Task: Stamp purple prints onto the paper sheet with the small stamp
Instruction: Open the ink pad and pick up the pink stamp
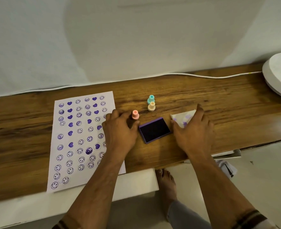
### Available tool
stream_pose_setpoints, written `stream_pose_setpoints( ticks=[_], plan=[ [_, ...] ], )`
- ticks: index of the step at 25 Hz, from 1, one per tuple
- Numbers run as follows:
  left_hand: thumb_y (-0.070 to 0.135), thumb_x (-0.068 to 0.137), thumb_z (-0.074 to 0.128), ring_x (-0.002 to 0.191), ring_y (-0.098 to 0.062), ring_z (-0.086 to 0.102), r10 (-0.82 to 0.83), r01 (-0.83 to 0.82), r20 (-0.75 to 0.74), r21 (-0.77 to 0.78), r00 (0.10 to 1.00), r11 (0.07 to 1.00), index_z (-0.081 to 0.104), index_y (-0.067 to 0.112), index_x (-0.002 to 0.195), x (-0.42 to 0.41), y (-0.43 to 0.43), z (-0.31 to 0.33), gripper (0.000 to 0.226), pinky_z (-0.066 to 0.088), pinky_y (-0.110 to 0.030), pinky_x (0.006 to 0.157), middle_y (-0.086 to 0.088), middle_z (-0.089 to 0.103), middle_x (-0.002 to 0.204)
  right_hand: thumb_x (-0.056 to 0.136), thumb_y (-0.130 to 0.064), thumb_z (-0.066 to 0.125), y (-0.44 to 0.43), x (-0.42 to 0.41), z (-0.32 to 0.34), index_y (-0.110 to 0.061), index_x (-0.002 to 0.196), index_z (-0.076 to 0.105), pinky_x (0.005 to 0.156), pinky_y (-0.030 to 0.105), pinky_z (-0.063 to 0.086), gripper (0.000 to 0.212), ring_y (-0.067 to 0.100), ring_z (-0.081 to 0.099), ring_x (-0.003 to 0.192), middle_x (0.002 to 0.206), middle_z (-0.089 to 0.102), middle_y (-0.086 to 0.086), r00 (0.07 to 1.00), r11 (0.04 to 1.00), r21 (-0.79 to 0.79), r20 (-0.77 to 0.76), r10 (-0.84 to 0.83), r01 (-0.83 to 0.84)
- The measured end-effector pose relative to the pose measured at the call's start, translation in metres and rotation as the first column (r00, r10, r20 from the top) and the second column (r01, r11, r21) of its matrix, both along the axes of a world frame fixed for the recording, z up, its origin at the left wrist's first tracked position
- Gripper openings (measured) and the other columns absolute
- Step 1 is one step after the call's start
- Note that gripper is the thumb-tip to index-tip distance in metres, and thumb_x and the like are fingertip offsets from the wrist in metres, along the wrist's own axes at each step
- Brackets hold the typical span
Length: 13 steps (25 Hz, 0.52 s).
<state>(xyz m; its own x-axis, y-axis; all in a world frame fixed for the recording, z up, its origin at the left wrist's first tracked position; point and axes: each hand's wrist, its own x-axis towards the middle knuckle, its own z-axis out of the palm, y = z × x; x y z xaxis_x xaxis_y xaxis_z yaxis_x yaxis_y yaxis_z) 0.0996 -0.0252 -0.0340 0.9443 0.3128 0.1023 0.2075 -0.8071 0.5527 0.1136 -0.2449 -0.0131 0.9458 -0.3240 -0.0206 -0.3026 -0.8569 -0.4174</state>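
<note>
A white paper sheet (67,139) lies on the left of the wooden table, covered with several purple smiley and heart prints. My left hand (120,129) rests flat on the sheet's right edge, fingers apart, its fingertips beside a small pink stamp (135,115) standing upright. An open purple ink pad (154,130) sits between my hands. My right hand (192,129) lies spread over a white tissue (183,118) stained purple. A teal stamp (151,99) and an orange stamp (151,106) stand behind the pad.
The wooden table (227,100) runs along a white wall. A white cable (202,76) trails along its back edge, and a white round object (280,75) sits at the far right. A white drawer front (136,182) and a bare foot (167,182) show below.
</note>
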Motion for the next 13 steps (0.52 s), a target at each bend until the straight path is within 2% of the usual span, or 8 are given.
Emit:
stream_pose_setpoints(
  ticks=[2,4,6,7,8,9,11,13],
  plan=[
    [0.046,0.091,0.073,0.116,-0.027,0.056,0.004,-0.004,0.013,-0.010,1.000,1.000,0.073,0.023,0.124,0.002,-0.002,0.002,0.040,0.042,-0.044,0.095,-0.003,0.067,0.125,0.088,-0.072,0.068,-0.001,-0.002,0.002,-0.018,0.166,0.015,0.117,0.060,0.037,0.109,0.041,0.038,0.150,0.165,0.039,0.018,0.999,1.000,-0.009,-0.040,0.006,-0.007],
    [0.045,0.093,0.072,0.109,-0.022,0.062,0.000,0.003,0.035,-0.098,0.999,0.995,0.072,0.022,0.122,-0.001,-0.005,0.009,0.037,0.051,-0.041,0.091,0.000,0.072,0.118,0.089,-0.069,0.069,0.002,-0.003,0.012,-0.019,0.166,0.017,0.119,0.059,0.036,0.105,0.039,0.036,0.152,0.167,0.037,0.015,1.000,1.000,0.016,-0.007,0.018,-0.018],
    [0.044,0.091,0.075,0.095,-0.011,0.068,0.009,0.002,0.046,-0.227,0.999,0.974,0.070,0.028,0.119,-0.010,-0.005,0.020,0.033,0.056,-0.028,0.076,0.010,0.074,0.104,0.090,-0.060,0.074,0.009,-0.002,0.028,-0.027,0.160,0.032,0.113,0.051,0.049,0.088,0.027,0.046,0.146,0.160,0.048,0.004,0.993,0.972,0.215,0.096,0.072,-0.091],
    [0.044,0.089,0.076,0.089,-0.007,0.070,0.000,0.010,0.044,-0.249,0.999,0.968,0.068,0.033,0.115,-0.017,-0.004,0.027,0.030,0.054,-0.022,0.070,0.016,0.072,0.097,0.090,-0.054,0.077,0.016,-0.003,0.039,-0.032,0.154,0.043,0.104,0.042,0.058,0.076,0.017,0.056,0.135,0.148,0.059,-0.005,0.988,0.898,0.415,0.112,0.109,-0.146],
    [0.044,0.087,0.077,0.085,-0.005,0.071,-0.018,0.026,0.034,-0.248,0.999,0.968,0.064,0.038,0.111,-0.025,-0.003,0.035,0.028,0.054,-0.021,0.067,0.019,0.070,0.093,0.088,-0.050,0.080,0.025,-0.008,0.050,-0.037,0.145,0.055,0.094,0.033,0.064,0.064,0.011,0.065,0.123,0.132,0.068,-0.014,0.981,0.776,0.601,0.092,0.172,-0.193],
    [0.046,0.086,0.077,0.082,-0.005,0.071,-0.040,0.044,0.020,-0.237,0.999,0.971,0.061,0.040,0.107,-0.034,-0.002,0.041,0.027,0.055,-0.023,0.066,0.019,0.070,0.091,0.084,-0.050,0.081,0.035,-0.014,0.058,-0.039,0.134,0.065,0.087,0.028,0.065,0.054,0.009,0.070,0.113,0.119,0.073,-0.018,0.964,0.678,0.699,0.060,0.261,-0.227],
    [0.052,0.089,0.073,0.085,-0.010,0.072,-0.076,0.077,0.010,-0.194,0.997,0.978,0.060,0.037,0.108,-0.053,0.001,0.050,0.028,0.054,-0.025,0.070,0.011,0.075,0.097,0.078,-0.053,0.083,0.053,-0.029,0.062,-0.044,0.114,0.075,0.083,0.021,0.062,0.038,0.003,0.071,0.103,0.106,0.076,-0.021,0.917,0.643,0.704,0.032,0.398,-0.303],
    [0.052,0.091,0.071,0.091,-0.014,0.072,-0.094,0.096,0.022,-0.174,0.995,0.980,0.063,0.031,0.112,-0.070,0.003,0.055,0.031,0.053,-0.026,0.075,0.006,0.077,0.103,0.082,-0.043,0.086,0.061,-0.041,0.060,-0.047,0.100,0.077,0.073,0.007,0.055,0.021,-0.008,0.069,0.096,0.095,0.077,-0.027,0.900,0.633,0.692,0.058,0.432,-0.348]
  ],
)
